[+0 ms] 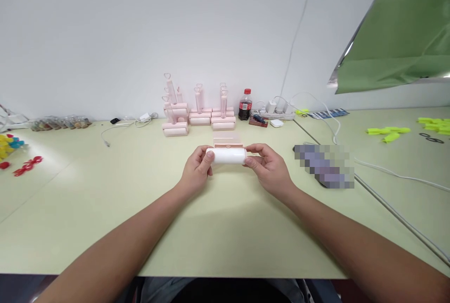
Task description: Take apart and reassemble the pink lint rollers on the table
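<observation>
A white lint roller roll [230, 155] lies level between my two hands, above the table. My left hand [196, 168] grips its left end, thumb on the near side and fingers behind. At the right end, my right hand [271, 170] pinches the roll between thumb and fingers. Just beyond it is a pink case [228, 145] with a pale see-through part, its lower side hidden by the roll. Several pink lint rollers with heart-shaped handle loops [176, 129] stand in groups near the wall.
A cola bottle [245, 105], a power strip [277, 116] and cables stand along the wall. To the right are a blurred-out flat object [323, 166] and neon-yellow pieces [388, 131]. Red pieces [28, 166] and small bagged items [61, 123] lie left.
</observation>
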Tool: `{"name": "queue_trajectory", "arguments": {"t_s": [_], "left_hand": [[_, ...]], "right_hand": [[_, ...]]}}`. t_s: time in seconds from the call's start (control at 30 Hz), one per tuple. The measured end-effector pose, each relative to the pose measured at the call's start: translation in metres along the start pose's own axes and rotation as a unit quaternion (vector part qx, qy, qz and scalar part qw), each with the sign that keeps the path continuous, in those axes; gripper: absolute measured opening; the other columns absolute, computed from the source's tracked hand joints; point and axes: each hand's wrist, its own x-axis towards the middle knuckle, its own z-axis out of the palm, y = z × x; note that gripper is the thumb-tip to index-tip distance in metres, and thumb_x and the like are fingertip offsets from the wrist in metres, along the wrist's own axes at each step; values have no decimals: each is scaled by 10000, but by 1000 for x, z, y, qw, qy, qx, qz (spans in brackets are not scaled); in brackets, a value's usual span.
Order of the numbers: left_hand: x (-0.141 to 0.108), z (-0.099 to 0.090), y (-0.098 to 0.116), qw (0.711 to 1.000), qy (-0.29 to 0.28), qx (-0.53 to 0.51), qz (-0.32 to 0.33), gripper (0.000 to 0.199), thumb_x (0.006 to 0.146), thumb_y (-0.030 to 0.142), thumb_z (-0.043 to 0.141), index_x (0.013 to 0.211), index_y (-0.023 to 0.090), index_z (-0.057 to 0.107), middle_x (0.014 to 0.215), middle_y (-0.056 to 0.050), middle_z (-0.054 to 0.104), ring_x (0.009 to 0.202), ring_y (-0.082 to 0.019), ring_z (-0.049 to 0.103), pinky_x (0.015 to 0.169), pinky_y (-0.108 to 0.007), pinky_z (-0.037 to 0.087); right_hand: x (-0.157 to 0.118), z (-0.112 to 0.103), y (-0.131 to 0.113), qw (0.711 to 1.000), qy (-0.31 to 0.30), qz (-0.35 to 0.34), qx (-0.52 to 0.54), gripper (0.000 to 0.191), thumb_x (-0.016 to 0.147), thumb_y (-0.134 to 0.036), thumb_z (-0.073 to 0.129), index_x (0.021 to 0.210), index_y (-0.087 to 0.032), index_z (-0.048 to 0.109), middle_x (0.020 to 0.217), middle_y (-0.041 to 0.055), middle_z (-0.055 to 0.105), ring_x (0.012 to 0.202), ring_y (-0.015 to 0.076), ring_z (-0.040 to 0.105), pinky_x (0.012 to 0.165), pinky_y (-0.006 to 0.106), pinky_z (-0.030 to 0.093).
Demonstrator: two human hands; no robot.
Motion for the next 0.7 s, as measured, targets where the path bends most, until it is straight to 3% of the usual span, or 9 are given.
{"name": "queue_trajectory", "arguments": {"t_s": [0.3,0.53,0.67,0.7], "left_hand": [[-2,2,6,999,12,-34,-27,470,855,617,533,1010,174,568,574,39,523,421,-83,470,389,-200,365],[1,2,3,995,47,-78,-32,489,844,646,527,1005,184,547,582,50,520,429,-84,493,383,-194,379],[2,3,1,992,75,-94,-25,487,844,641,532,1006,181,536,677,31,548,466,-77,515,383,-187,385],[2,3,1,992,81,-95,-21,487,840,638,541,1008,181,533,698,27,550,472,-75,519,381,-184,386]], "right_hand": [[-2,2,-2,1000,2,13,6,350,822,-439,689,1095,-230,625,1034,50,721,875,226,685,865,465,550],[-3,4,-3,999,18,4,42,517,814,-417,699,1279,-250,544,980,46,695,968,242,674,844,429,562],[-7,10,-7,992,108,-23,66,664,827,-379,679,1417,-318,380,1300,79,554,1089,229,611,791,378,590],[-9,13,-7,991,107,-26,70,721,827,-365,678,1455,-343,324,1367,81,504,1094,225,605,796,372,590]]}}
